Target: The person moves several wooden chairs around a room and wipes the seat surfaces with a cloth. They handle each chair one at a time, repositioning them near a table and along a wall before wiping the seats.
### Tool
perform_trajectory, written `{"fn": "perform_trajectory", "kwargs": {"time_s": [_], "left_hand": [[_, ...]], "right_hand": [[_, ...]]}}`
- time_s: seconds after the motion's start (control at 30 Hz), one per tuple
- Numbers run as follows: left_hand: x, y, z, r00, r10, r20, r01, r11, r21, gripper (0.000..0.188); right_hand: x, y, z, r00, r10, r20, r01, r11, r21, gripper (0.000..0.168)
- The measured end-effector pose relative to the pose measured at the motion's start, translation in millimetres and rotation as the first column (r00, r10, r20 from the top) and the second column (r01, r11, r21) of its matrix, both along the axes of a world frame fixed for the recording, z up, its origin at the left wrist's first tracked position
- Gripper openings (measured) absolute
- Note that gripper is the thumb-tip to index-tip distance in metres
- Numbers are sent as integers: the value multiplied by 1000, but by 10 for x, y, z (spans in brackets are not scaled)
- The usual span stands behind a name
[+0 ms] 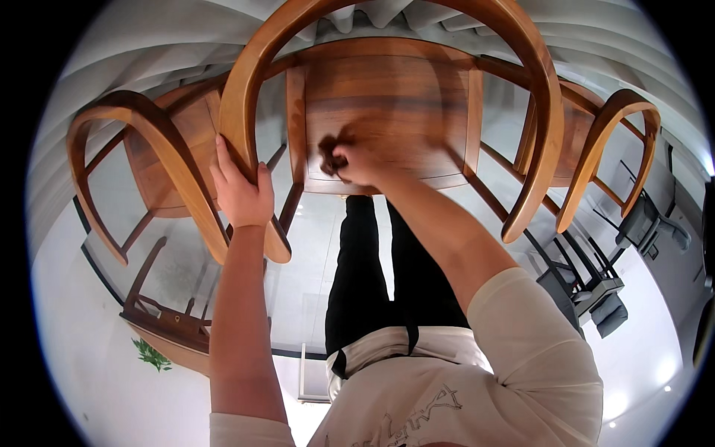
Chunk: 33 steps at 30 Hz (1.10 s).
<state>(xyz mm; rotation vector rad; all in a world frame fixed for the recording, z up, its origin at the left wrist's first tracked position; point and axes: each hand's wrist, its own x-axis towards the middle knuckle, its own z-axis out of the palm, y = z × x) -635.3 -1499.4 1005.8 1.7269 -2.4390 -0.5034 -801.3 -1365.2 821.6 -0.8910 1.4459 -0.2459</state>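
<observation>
A wooden armchair with a curved, rounded rail (544, 112) stands before me, its flat plank seat (391, 120) facing up. My left hand (243, 190) grips the left arm of that rail, fingers on its outer side and thumb on the inner. Over the front left part of the seat, my right hand (357, 165) holds a bunched dark brown cloth (332, 155) against or just above the wood; the exact contact is hidden. The cloth and fingers look slightly blurred.
Similar wooden chairs stand close on the left (162, 151) and right (600, 145). Pale curtains (167, 39) hang behind them. A wooden table (167, 335) and a green plant (151, 355) are at lower left; grey chairs (642, 223) are at right.
</observation>
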Motion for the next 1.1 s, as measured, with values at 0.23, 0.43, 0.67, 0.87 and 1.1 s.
{"fn": "perform_trajectory", "kwargs": {"time_s": [0.23,0.43,0.67,0.87,1.1], "left_hand": [[129,-75,-39,1000,6,30,-7,1000,12,81],[152,-113,35,997,64,34,-66,996,61,78],[230,-185,-18,999,48,24,-49,998,41,77],[244,-188,-29,999,36,-18,-35,998,43,77],[349,-192,-63,999,9,-50,-9,1000,11,83]], "right_hand": [[-424,1109,-170,944,49,-327,-33,998,55,42],[-1147,1034,19,852,-14,-523,-46,994,-102,42],[-1630,242,-164,497,-451,-741,242,892,-381,51],[-1108,-170,-102,455,-355,-817,52,926,-374,58],[-263,-979,2181,889,254,382,-102,921,-376,26]]}}
